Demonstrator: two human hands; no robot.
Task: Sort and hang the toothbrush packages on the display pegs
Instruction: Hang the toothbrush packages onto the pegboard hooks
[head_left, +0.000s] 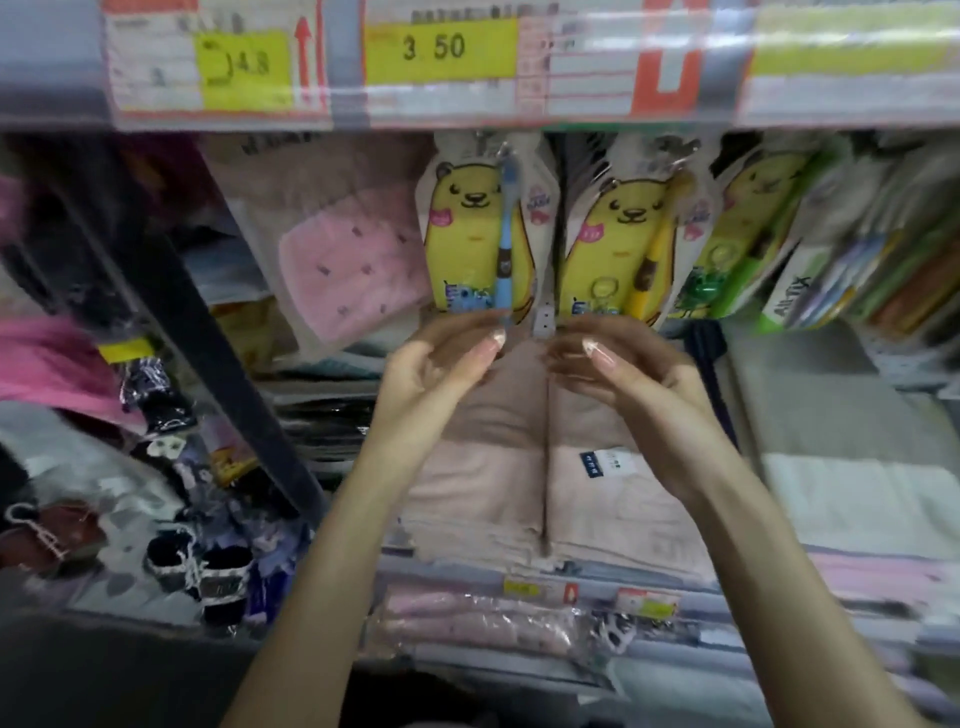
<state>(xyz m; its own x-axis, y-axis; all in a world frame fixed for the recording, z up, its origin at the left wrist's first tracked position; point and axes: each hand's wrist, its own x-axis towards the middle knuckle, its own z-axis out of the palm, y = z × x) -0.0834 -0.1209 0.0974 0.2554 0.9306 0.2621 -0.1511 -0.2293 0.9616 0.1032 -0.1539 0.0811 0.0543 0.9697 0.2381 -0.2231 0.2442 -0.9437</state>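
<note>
The blue toothbrush package (478, 228) and yellow toothbrush package (621, 239) hang side by side under the price-tag rail (343, 62). The left hand (441, 358) and right hand (631, 366) are raised just below them, each grip wide, holding nothing.

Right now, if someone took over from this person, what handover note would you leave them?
Left hand: open, empty, fingertips just under the blue-brush bear package.
Right hand: open, empty, just under the yellow-brush bear package.
Done: both bear packages and a green package hang below the price rail.
To do: cannot tell; no loose packages in view.
</note>
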